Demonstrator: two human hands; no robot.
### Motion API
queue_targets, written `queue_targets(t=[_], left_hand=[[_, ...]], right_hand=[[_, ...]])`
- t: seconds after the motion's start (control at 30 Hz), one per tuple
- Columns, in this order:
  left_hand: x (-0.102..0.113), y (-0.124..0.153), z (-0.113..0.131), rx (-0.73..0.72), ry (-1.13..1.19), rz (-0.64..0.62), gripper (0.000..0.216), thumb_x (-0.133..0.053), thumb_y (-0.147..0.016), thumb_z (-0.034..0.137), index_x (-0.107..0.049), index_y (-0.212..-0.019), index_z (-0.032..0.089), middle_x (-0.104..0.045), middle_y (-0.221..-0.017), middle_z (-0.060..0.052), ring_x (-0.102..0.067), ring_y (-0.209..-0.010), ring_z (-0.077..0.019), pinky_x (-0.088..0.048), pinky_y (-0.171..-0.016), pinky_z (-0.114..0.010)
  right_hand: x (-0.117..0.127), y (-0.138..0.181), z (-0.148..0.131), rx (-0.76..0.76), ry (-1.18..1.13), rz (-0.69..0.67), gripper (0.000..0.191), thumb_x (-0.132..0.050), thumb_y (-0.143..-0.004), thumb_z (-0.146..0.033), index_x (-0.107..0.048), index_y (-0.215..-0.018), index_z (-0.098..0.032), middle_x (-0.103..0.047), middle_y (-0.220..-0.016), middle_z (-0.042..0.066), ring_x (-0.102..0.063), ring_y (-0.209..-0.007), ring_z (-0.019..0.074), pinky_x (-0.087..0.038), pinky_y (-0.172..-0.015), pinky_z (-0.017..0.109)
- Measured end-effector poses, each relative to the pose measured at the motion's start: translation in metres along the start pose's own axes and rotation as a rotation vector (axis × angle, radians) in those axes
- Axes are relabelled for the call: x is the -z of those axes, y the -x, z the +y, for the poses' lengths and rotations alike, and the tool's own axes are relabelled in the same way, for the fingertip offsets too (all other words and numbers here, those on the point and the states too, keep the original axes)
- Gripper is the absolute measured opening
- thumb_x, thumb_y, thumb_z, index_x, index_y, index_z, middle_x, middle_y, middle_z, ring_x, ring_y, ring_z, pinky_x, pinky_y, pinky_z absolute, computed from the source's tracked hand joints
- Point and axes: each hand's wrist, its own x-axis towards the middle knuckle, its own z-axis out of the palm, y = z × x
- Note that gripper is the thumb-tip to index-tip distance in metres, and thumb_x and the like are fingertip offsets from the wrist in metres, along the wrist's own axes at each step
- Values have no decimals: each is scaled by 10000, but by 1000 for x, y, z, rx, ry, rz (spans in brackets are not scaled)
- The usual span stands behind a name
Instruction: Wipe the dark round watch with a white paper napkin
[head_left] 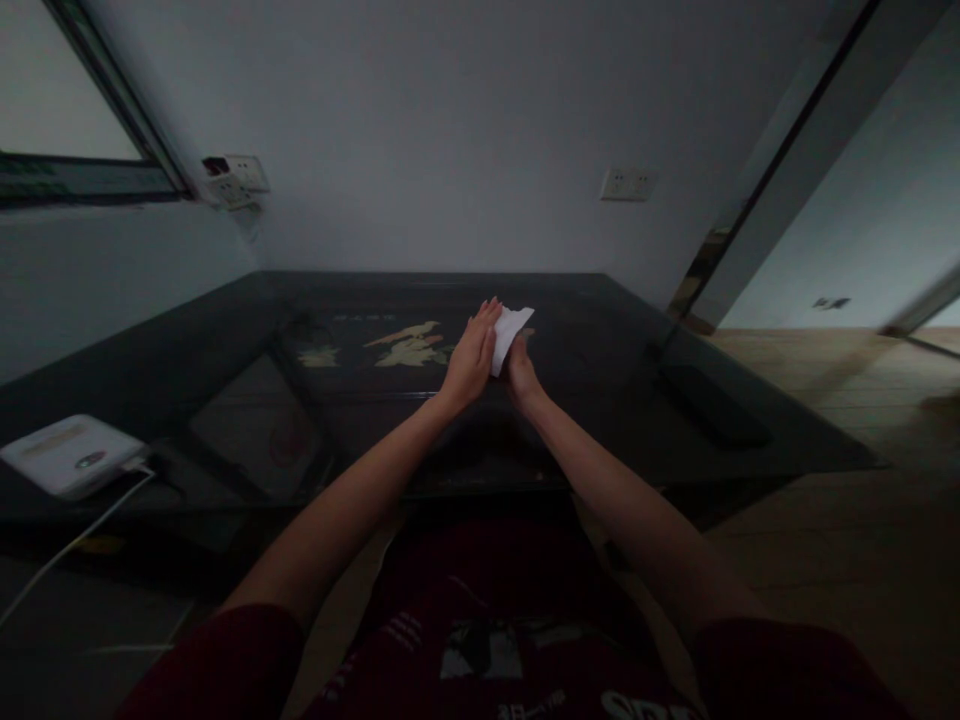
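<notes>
A small folded piece of white paper (508,337) is held upright between my two hands, above the dark glossy table. My left hand (472,352) presses against its left side, fingers stretched out together and thumb lying along the paper. My right hand (522,374) grips it from the right, with the thumb on its near face and the other fingers mostly hidden behind it. The lower end of the paper shows between the two palms.
The dark table (600,430) carries a pale leaf-like pattern. A white box-shaped device (75,455) with a white cable (82,535) lies at the left edge. On the right rests a dark flat object (712,405). Wall sockets (627,185) are above the back edge.
</notes>
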Motion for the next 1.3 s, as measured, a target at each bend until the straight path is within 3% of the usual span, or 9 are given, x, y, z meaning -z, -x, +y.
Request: queue_targets(t=[0.17,0.4,0.57,0.7,0.97,1.17,1.3], left_hand=[[-2,5,6,-47,-75,-74,537,-206,-1003,443,-310,-1496,258,-283,-1579,-85,-217,-1472,-202,-169,-1206,-484],[-1,9,14,-170,-193,-135,484,-266,-1005,339,-387,-1460,227,-402,-1520,-92,-323,-1432,-187,-248,-1196,-444],[2,11,15,-230,-180,-142,453,-319,-994,292,-440,-1427,244,-460,-1483,-80,-409,-1385,-195,-313,-1177,-436],[2,9,15,-233,-167,-125,462,-302,-995,279,-415,-1441,240,-420,-1512,-76,-354,-1417,-191,-300,-1182,-435],[1,3,5,-30,25,-48,469,-259,-1002,399,-467,-1387,229,-422,-1508,-100,-346,-1421,-212,-243,-1188,-457],[3,0,-15,173,145,-59,556,-266,-983,502,-485,-1374,174,-466,-1471,-133,-400,-1388,-220,-265,-1176,-424],[-2,2,-19,242,176,-80,564,-265,-986,489,-428,-1428,178,-414,-1509,-127,-386,-1399,-219,-270,-1176,-426]], right_hand=[[-3,-3,-10,-22,-128,119,482,-448,-834,-676,-667,-1034,-297,-740,-940,6,-662,-1034,213,-544,-844,348],[-1,-6,-25,-90,-196,68,512,-410,-838,-657,-672,-1002,-249,-738,-880,38,-667,-1001,229,-566,-817,354],[3,-8,-19,-63,-170,51,467,-449,-824,-636,-670,-966,-250,-725,-821,33,-669,-962,232,-573,-797,354],[1,-7,-9,-27,-76,99,410,-495,-820,-601,-655,-981,-259,-706,-799,5,-664,-930,209,-565,-767,318],[0,0,2,54,93,82,434,-452,-854,-647,-631,-989,-275,-696,-867,-18,-643,-934,178,-515,-824,309],[-1,0,-5,-121,22,81,487,-448,-829,-681,-626,-790,-230,-636,-623,8,-645,-715,180,-449,-540,254],[1,-2,-15,-103,-100,95,490,-388,-863,-645,-621,-790,-220,-608,-578,2,-619,-637,161,-404,-476,236]])
